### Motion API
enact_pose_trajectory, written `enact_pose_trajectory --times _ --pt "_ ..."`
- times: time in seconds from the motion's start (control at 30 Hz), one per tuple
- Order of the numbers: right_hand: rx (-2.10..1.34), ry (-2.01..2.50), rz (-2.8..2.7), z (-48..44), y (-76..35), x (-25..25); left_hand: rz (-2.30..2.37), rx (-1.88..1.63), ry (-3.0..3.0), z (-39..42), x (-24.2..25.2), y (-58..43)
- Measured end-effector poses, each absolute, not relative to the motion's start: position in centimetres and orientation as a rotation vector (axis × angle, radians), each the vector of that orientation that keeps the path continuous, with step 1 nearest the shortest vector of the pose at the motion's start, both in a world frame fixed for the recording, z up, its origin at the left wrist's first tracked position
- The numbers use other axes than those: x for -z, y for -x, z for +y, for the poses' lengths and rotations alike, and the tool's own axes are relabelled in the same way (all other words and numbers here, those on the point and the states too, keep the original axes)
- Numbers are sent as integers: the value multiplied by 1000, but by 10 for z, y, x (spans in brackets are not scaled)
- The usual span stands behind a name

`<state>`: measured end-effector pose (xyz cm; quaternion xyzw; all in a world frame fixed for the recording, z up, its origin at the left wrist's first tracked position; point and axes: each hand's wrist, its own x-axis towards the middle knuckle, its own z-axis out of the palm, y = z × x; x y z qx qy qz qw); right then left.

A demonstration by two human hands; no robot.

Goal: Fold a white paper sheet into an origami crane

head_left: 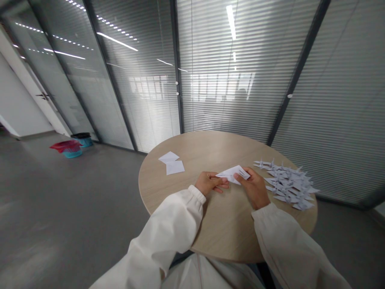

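**Folded white paper triangle (232, 174) pinched over round wooden table (210, 146)**

Heap of paper cranes (288, 184) at table's right, two loose white sheets (170, 162) at left. Long axis side to side: right hand (252, 188) pinching right end, nearer the cranes; left hand (209, 182), fingers pressed together at left tip.

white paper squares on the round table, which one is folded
The white paper triangle held between left hand and right hand; the other two sheets lie flat.

Unreadable print (242, 171) on folded paper (229, 175)
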<state>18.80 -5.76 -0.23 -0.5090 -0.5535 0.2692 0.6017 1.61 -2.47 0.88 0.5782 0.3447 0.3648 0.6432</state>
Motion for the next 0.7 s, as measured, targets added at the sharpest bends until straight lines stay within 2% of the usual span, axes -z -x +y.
enact_pose_trajectory --times 0.7 --pt "-559 1182 -1251 -56 -192 4 783 -895 -1267 -20 -9 -14"
